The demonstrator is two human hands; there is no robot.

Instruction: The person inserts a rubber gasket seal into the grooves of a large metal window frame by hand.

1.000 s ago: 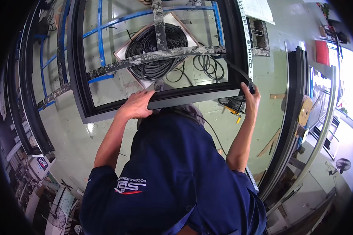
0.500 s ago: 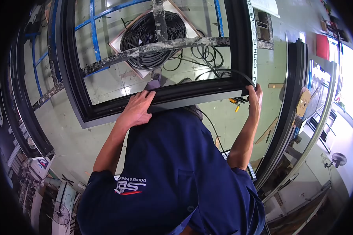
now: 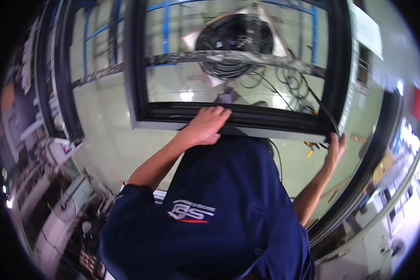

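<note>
A dark window frame (image 3: pixel 284 122) lies in front of me, its near rail crossing just beyond my shirt. Across this rail sits my left hand (image 3: pixel 206 125), fingers curled over the top and thumb at the outer side. My right hand (image 3: pixel 335 149) is closed at the frame's right near corner, where a thin black rubber strip (image 3: pixel 323 108) comes down to it; the fingertips are partly hidden. Behind the rail, a large coil of black rubber strip (image 3: pixel 231 70) rests on a flat, light-coloured board or box, with loose loops to its right.
Paint-spotted crossbars (image 3: pixel 182 58) and blue bars (image 3: pixel 165 28) support the frame. A yellow-handled tool (image 3: pixel 310 151) hangs below the right corner. Another dark frame (image 3: pixel 65 93) stands at left, and long dark profiles (image 3: pixel 366 163) at right.
The view has swung, so the frame and both hands appear farther right. Both hands keep about the same places on the frame, and the strip still reaches the right hand.
</note>
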